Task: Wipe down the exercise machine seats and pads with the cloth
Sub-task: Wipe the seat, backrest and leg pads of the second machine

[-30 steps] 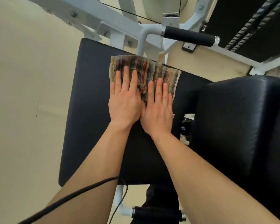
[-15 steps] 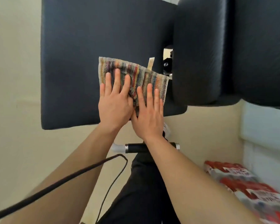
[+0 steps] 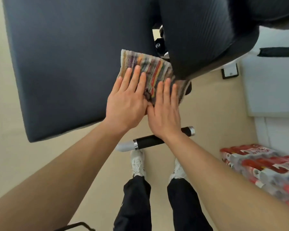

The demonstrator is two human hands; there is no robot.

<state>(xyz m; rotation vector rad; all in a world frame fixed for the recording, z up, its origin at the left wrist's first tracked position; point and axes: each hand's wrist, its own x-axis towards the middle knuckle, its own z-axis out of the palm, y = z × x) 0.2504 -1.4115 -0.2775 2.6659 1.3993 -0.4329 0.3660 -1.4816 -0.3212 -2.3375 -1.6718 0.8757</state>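
Lying under left hand (image 3: 126,104), right hand (image 3: 165,112), cloth (image 3: 153,69) seemingly overhangs seat (image 3: 73,55).

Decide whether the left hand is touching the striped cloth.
Touching. The head view shows the left hand flat on the striped cloth, straight fingers overlapping it, pressing it onto the black seat pad.

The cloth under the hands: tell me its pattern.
Multicoloured stripes on the cloth, clearest in the head view.

Part of the striped multicoloured cloth (image 3: 151,69) hides from us behind the ribbed black back pad (image 3: 198,30), itself cut off at the top.
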